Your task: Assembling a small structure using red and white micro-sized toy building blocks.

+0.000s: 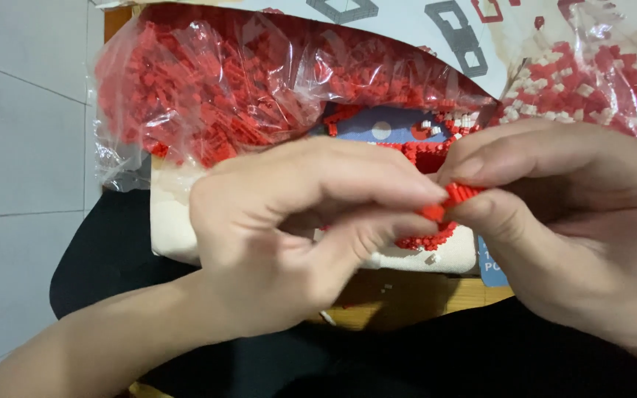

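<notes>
Left hand: the left hand (296,228) fills the centre of the frame, its grip pinched together on the left end of a small red brick piece (450,200).
Right hand: the right hand (562,206) comes in from the right edge, thumb and forefinger clamped on the same piece's right end.
Red brick piece: centre-right of the frame, held between both hands above the surface (407,298).
Behind the hands: a clear bag of red bricks (245,88) spans the upper left; a bag of red and white bricks (599,81) sits at upper right.
Edges: the wooden surface's near edge runs just under the hands; grey floor tiles (16,184) lie along the left edge.
Open room: only the narrow wooden strip below the hands.
</notes>
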